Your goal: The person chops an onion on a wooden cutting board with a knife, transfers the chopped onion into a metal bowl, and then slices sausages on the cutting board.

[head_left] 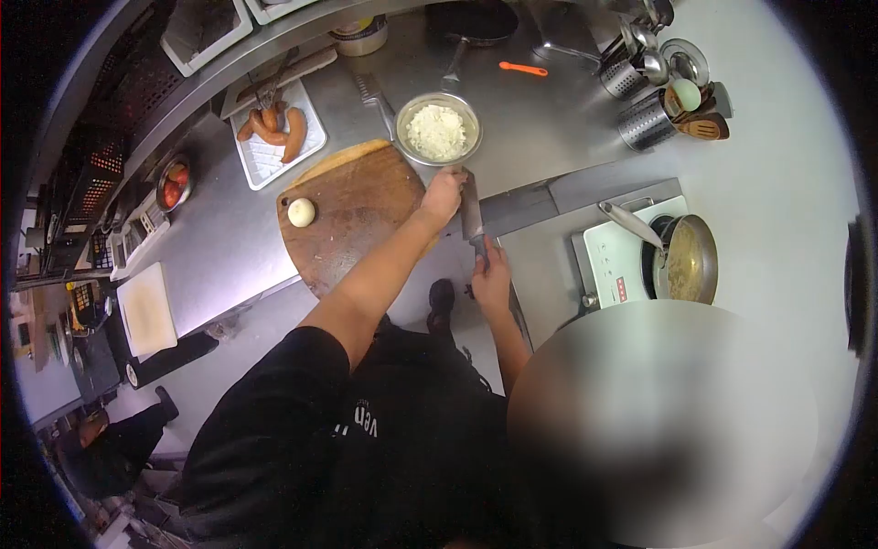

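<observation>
My right hand (491, 274) is wrapped round the handle of a broad-bladed kitchen knife (472, 209), whose blade points away from me. With its fingers closed at the far end of the blade, my left hand (443, 194) lies just below a steel bowl (400, 146). White chopped food (436, 133), perhaps onion, fills that bowl. Left of my hands is a round wooden cutting board (357, 206), and a peeled onion (301, 212) sits near its left edge. My left forearm crosses over the board's right side.
Sausages (293, 135) and tongs lie on a white tray (259, 174). A pan (700, 261) with yellowish liquid stands on a portable cooker (608, 261) at right. Utensil holders (643, 123), an orange-handled tool (523, 69) and a frying pan (476, 23) are behind. Another person (119, 448) is at lower left.
</observation>
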Motion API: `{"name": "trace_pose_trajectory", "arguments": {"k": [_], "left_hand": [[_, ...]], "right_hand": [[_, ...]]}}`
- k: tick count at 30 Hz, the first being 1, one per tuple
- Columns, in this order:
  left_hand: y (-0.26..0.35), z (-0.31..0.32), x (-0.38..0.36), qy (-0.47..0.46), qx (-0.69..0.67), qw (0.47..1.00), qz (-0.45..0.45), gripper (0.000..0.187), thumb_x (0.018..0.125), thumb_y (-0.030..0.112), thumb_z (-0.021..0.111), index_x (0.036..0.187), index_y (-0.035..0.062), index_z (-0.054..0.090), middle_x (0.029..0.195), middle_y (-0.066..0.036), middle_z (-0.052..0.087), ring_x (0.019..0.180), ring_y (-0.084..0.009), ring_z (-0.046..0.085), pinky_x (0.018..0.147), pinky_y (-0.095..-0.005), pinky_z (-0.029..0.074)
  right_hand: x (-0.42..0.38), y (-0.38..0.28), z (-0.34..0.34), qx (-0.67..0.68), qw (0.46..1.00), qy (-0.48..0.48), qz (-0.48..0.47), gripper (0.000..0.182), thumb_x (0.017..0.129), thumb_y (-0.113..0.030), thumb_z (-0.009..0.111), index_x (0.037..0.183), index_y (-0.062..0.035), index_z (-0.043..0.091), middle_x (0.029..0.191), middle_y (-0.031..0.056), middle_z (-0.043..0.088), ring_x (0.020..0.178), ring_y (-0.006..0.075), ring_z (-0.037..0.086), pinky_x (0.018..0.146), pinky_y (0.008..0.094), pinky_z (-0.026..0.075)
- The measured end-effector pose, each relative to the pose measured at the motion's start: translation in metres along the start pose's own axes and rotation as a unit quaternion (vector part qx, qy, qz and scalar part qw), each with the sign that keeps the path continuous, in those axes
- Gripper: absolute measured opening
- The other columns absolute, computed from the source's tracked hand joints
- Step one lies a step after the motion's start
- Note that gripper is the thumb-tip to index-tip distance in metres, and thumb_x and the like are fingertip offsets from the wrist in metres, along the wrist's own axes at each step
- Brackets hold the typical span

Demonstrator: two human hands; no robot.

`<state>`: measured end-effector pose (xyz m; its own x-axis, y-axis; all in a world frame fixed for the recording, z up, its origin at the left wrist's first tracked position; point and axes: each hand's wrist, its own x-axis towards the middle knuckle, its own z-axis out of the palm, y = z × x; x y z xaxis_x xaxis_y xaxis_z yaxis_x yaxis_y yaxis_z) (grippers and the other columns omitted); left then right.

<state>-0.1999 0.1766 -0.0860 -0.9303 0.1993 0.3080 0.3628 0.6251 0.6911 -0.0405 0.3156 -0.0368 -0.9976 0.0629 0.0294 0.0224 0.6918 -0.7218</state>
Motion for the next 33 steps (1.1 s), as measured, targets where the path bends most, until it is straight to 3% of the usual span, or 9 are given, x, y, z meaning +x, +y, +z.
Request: {"name": "trace_pose_trajectory", "arguments": {"k": [6, 9, 11, 14, 17, 23, 27, 30, 33], "left_hand": [[0.041, -0.029, -0.004, 0.060, -0.079, 0.992, -0.083, 0.017, 0.072, -0.004, 0.060, 0.087, -0.0011, 0.069, 0.091, -0.018, 0.064, 0.085, -0.0335, 0.063, 0.076, -0.0376, 0.051], [0.069, -0.064, 0.017, 0.118, -0.060, 0.990, -0.055, 0.023, 0.072, -0.007, 0.058, 0.092, -0.0001, 0.069, 0.091, -0.018, 0.064, 0.084, -0.0336, 0.063, 0.075, -0.0379, 0.051], [0.076, -0.088, 0.042, 0.171, -0.019, 0.985, -0.012, 0.037, 0.072, -0.008, 0.054, 0.106, 0.0027, 0.065, 0.094, -0.019, 0.064, 0.085, -0.0351, 0.063, 0.075, -0.0381, 0.051], [0.069, -0.102, 0.055, 0.206, 0.029, 0.975, -0.071, 0.048, 0.072, -0.005, 0.054, 0.118, 0.0069, 0.059, 0.101, -0.021, 0.063, 0.086, -0.0404, 0.062, 0.078, -0.0414, 0.050], [0.068, -0.119, 0.030, 0.098, 0.182, 0.973, -0.105, 0.055, 0.074, 0.004, 0.056, 0.128, 0.0095, 0.053, 0.128, -0.025, 0.049, 0.130, -0.0426, 0.032, 0.102, -0.0617, 0.029], [0.017, -0.173, -0.066, 0.223, 0.294, 0.882, -0.294, 0.057, 0.074, 0.006, 0.058, 0.130, 0.0051, 0.047, 0.137, -0.028, 0.034, 0.138, -0.0425, 0.016, 0.101, -0.0724, 0.013], [-0.022, -0.199, -0.116, 0.212, 0.357, 0.808, -0.417, 0.057, 0.076, 0.004, 0.055, 0.132, 0.0038, 0.044, 0.133, -0.027, 0.038, 0.130, -0.0461, 0.028, 0.103, -0.0640, 0.024], [-0.053, -0.209, -0.144, 0.189, 0.272, 0.881, -0.338, 0.059, 0.074, 0.001, 0.056, 0.131, 0.0038, 0.041, 0.132, -0.023, 0.041, 0.106, -0.0431, 0.048, 0.092, -0.0444, 0.043], [-0.053, -0.216, -0.155, 0.226, 0.222, 0.893, -0.319, 0.058, 0.074, 0.004, 0.059, 0.130, 0.0029, 0.042, 0.129, -0.022, 0.044, 0.104, -0.0417, 0.049, 0.090, -0.0463, 0.043]], "right_hand": [[-0.002, 0.004, -0.036, 0.166, 0.984, -0.046, 0.037, 0.042, 0.085, -0.003, 0.049, 0.126, 0.0027, 0.049, 0.110, 0.0238, 0.058, 0.104, 0.0386, 0.055, 0.090, 0.0398, 0.043], [0.013, -0.033, -0.070, 0.204, 0.973, -0.080, 0.068, 0.042, 0.087, 0.001, 0.052, 0.129, -0.0002, 0.049, 0.106, 0.0146, 0.054, 0.087, 0.0210, 0.057, 0.075, 0.0324, 0.047], [0.042, -0.049, -0.077, -0.023, 0.986, 0.026, -0.165, 0.044, 0.086, 0.002, 0.050, 0.130, -0.0012, 0.048, 0.110, 0.0178, 0.054, 0.093, 0.0301, 0.058, 0.081, 0.0360, 0.047], [0.077, -0.072, -0.071, -0.100, 0.980, 0.031, -0.166, 0.044, 0.086, 0.000, 0.050, 0.130, -0.0019, 0.047, 0.112, 0.0208, 0.054, 0.099, 0.0371, 0.055, 0.087, 0.0393, 0.045], [0.096, -0.065, -0.067, -0.151, 0.984, -0.038, -0.082, 0.049, 0.085, -0.005, 0.054, 0.133, -0.0017, 0.043, 0.117, 0.0225, 0.053, 0.102, 0.0382, 0.055, 0.088, 0.0411, 0.045], [0.094, -0.049, -0.040, -0.021, 0.986, -0.063, -0.152, 0.039, 0.089, -0.014, 0.056, 0.122, 0.0045, 0.050, 0.110, 0.0259, 0.055, 0.101, 0.0423, 0.054, 0.085, 0.0425, 0.045], [0.092, -0.047, 0.012, -0.055, 0.965, -0.164, -0.198, 0.042, 0.090, -0.025, 0.056, 0.116, 0.0078, 0.051, 0.112, 0.0279, 0.055, 0.105, 0.0432, 0.053, 0.088, 0.0428, 0.044], [0.096, -0.053, 0.056, 0.000, 0.961, -0.190, -0.202, 0.049, 0.092, -0.030, 0.055, 0.121, 0.0086, 0.048, 0.121, 0.0282, 0.053, 0.112, 0.0429, 0.050, 0.093, 0.0412, 0.042], [0.099, -0.059, 0.077, 0.039, 0.969, -0.163, -0.182, 0.051, 0.092, -0.031, 0.053, 0.123, 0.0087, 0.046, 0.121, 0.0281, 0.053, 0.112, 0.0428, 0.050, 0.093, 0.0414, 0.042]]}}
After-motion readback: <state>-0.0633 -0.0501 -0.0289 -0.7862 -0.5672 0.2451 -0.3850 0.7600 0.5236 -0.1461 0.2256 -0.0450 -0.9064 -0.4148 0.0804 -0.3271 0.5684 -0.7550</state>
